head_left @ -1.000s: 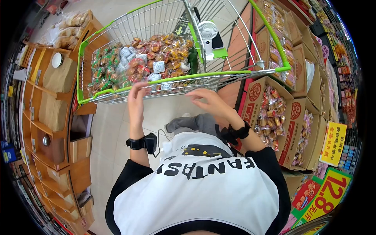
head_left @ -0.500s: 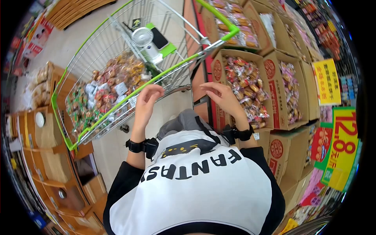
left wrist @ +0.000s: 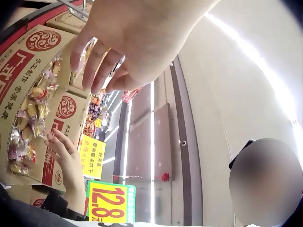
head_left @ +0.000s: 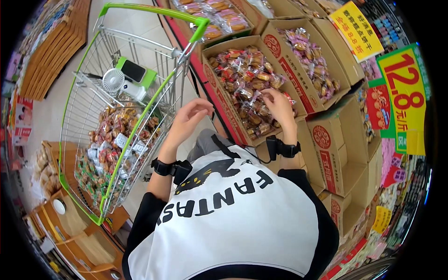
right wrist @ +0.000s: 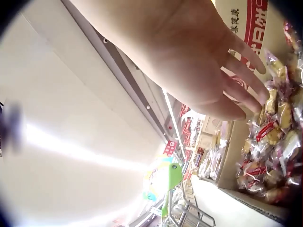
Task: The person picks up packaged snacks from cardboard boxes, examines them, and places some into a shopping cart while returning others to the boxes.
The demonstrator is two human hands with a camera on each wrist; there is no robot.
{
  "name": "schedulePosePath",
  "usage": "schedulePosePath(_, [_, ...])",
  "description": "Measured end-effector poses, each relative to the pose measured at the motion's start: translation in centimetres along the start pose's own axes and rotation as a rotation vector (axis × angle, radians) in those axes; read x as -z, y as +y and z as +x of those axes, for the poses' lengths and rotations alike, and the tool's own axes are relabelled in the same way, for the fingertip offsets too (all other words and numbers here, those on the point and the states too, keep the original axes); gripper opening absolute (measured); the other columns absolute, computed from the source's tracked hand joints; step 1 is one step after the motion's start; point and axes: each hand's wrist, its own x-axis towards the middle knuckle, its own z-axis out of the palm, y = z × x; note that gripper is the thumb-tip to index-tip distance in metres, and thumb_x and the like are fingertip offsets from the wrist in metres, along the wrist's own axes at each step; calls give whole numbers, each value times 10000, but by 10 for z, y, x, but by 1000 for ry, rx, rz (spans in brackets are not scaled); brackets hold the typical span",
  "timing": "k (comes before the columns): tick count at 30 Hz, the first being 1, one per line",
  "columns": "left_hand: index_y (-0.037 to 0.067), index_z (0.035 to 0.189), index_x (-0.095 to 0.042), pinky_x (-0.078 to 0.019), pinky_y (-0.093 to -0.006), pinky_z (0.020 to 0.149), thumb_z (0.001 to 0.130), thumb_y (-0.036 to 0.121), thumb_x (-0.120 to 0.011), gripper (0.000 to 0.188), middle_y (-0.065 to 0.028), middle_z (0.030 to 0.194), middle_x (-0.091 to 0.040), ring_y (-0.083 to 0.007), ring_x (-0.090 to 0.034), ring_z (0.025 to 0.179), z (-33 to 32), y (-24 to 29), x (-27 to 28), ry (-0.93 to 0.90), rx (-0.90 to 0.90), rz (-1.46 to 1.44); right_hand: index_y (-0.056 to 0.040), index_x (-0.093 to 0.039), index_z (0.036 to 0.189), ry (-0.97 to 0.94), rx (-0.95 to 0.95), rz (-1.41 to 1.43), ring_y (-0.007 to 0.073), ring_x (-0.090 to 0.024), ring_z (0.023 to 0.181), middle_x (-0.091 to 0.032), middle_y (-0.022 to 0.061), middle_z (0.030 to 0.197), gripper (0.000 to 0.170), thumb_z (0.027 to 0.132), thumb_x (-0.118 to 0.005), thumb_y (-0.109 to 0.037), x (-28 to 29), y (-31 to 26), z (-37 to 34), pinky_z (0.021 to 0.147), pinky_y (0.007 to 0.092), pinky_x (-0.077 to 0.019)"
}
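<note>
Right hand (head_left: 280, 107), bare: over an open carton (head_left: 220, 97) of wrapped pastries (head_left: 247, 70); fingers extended, slightly bent, gripping nothing that shows; fingertips at the packets, contact cannot be told. Left hand (head_left: 187, 117), bare and empty: fingers loosely bent, well apart from the right, between carton and shopping cart (head_left: 154, 11).

Wrapped pastries: heaped loose in the carton, clear film, some red marks.

Shopping cart: green-rimmed, at the person's left; a pile of small packets (head_left: 114, 133) inside; white fan (head_left: 113, 80) and dark phone (head_left: 133, 70) toward its handle.

Second carton (head_left: 291, 77): just beside the first, pinkish packets within.

Price sign (head_left: 407, 88): yellow, green-edged, reading 12.8.

Step in hand, as judged: a reach for pastries. Next move, as judged: calls for curling the right fingers round some packets without tearing film.
</note>
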Motion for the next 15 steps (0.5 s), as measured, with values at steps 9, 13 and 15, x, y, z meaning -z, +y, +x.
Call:
schedulePosePath(9, [-10,957,-513,-416,-281,788,825,44,-445,158,-86,901,-562,-161,-539,850,12,-7,-11,-93,63,28,-9,-564,964,35,-232,-148,245,-585,779,-606,139,840,264,710,-583,-76,-10,61,-7,682,323,-452])
schedulePosePath(13, [-10,955,-511,-417,-280,782,824,42,-445,156,-83,903,-563,-162,-540,851,10,-11,-9,-66,71,6,-18,-569,965,7,-246,-171,268,-582,788,-604,150,849,281,696,-609,-88,-29,81,-5,694,338,-454])
schedulePosePath(15, [-11,953,-510,-417,-280,781,823,43,-446,154,-82,904,-563,-162,-539,851,9,-11,-8,-57,73,-7,-28,-572,962,-84,-254,-201,293,-572,806,-599,158,856,298,684,-630,-118,-36,86,-4,719,358,-450])
